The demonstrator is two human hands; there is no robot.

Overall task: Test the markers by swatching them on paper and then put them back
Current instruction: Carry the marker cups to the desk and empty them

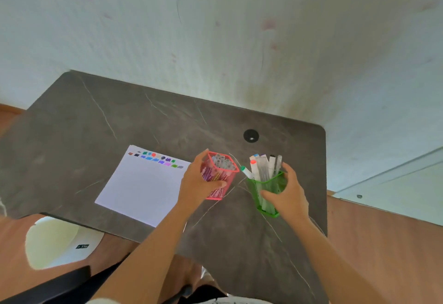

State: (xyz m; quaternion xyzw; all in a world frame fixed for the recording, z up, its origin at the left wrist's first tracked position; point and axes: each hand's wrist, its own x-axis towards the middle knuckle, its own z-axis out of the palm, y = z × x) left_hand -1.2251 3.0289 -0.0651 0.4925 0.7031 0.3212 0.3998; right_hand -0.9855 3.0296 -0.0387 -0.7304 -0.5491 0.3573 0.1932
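Observation:
A pink mesh cup (221,179) full of markers stands on the dark table, and my left hand (195,184) wraps around its left side. To its right stands a green mesh cup (268,191) holding several white markers (263,167) with coloured caps, gripped from the right by my right hand (288,194). One green-tipped marker leans out of the green cup toward the pink one. A white sheet of paper (143,184) lies to the left of the cups, with several colour swatches in two rows along its far edge.
The grey marble-look table (96,124) meets a pale wall at its far edge. A round black cable grommet (251,135) sits behind the cups. A white rounded object (57,243) and a dark chair part lie below the table's near left edge.

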